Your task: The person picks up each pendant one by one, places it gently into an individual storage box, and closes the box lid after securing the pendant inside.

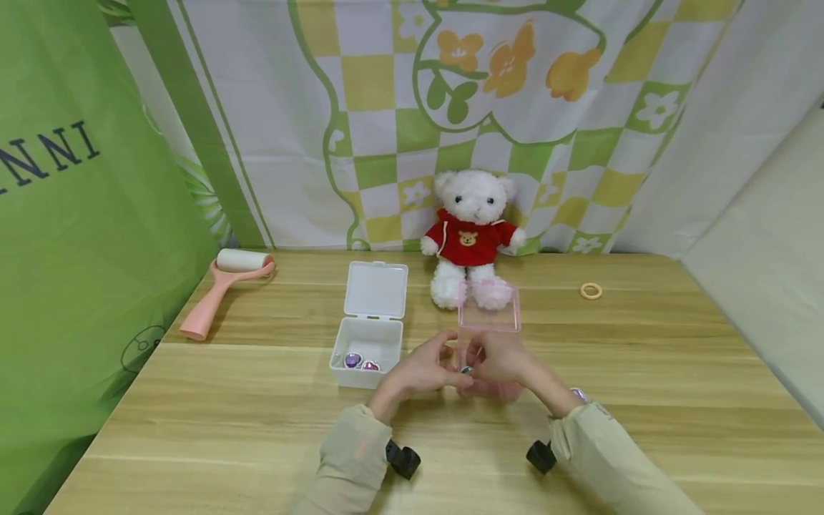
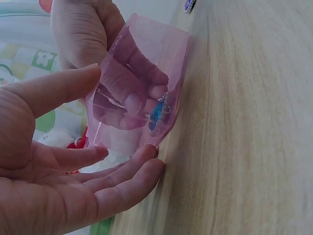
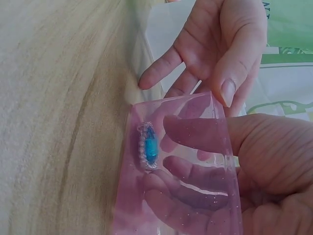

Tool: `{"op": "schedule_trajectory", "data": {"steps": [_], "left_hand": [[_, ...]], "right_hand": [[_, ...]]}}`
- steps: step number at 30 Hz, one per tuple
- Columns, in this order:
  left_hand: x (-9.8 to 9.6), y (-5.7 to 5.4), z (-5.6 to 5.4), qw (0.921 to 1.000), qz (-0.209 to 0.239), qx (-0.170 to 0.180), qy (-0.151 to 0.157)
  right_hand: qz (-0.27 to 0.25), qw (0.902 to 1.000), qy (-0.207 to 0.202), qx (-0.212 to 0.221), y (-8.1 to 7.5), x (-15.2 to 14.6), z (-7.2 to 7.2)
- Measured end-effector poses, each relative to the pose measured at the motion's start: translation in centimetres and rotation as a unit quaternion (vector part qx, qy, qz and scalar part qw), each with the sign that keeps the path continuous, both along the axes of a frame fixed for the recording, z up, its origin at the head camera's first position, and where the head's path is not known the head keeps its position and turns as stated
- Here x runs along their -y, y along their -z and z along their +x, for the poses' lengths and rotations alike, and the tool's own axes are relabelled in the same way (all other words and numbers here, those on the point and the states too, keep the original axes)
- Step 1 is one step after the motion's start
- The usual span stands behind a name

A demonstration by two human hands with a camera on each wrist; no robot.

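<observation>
A clear pink box (image 1: 496, 390) stands on the table with its lid (image 1: 489, 306) raised. My right hand (image 1: 498, 356) reaches inside it, thumb and fingers slightly apart. Close to those fingertips, a blue jewel (image 3: 150, 147) with a beaded silver rim sits low in the box. My left hand (image 1: 421, 366) is at the box's left side, its thumb (image 2: 83, 81) by the rim and its other fingers loosely extended along the wall. To the left, an open white box (image 1: 344, 375) holds a purple jewel (image 1: 352, 360) and a pink jewel (image 1: 370, 365).
A white teddy bear (image 1: 473, 243) in a red top sits behind the pink box. The pink-handled roller (image 1: 219, 290) lies far left, and a small tan ring (image 1: 591, 291) lies right. Another purple jewel (image 1: 579, 394) is partly hidden beside my right wrist.
</observation>
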State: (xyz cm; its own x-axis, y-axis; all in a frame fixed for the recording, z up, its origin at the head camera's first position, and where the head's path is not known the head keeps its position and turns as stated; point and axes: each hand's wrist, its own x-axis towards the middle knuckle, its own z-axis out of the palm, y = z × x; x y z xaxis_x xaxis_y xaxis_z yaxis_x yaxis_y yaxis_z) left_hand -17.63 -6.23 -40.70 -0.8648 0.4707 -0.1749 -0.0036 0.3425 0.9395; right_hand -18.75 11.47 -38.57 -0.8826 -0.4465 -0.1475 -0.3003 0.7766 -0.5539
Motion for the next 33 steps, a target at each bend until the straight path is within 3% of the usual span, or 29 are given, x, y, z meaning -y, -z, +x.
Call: {"op": "schedule_trajectory", "data": {"steps": [8, 16, 22, 28, 33], "left_hand": [[-0.1, -0.2, 0.1, 1.0, 0.004, 0.006, 0.0], [0.0, -0.2, 0.2, 0.9999, 0.008, 0.014, 0.003], [0.0, -0.2, 0.2, 0.9999, 0.008, 0.014, 0.0], [-0.2, -0.2, 0.3, 0.9998, 0.01, 0.017, -0.005], [-0.3, -0.2, 0.4, 0.9996, 0.015, 0.024, -0.008]], "right_hand": [[-0.03, 0.9995, -0.004, -0.001, -0.2, -0.4, 0.2], [-0.13, 0.9901, -0.046, -0.024, -2.0, -2.0, 0.5], [-0.187, 0.9822, -0.001, -0.017, -3.2, -4.0, 1.4], [-0.253, 0.9657, 0.06, 0.002, -2.6, -6.7, 2.8], [-0.269, 0.9603, 0.074, 0.008, -2.0, -8.4, 3.5]]}}
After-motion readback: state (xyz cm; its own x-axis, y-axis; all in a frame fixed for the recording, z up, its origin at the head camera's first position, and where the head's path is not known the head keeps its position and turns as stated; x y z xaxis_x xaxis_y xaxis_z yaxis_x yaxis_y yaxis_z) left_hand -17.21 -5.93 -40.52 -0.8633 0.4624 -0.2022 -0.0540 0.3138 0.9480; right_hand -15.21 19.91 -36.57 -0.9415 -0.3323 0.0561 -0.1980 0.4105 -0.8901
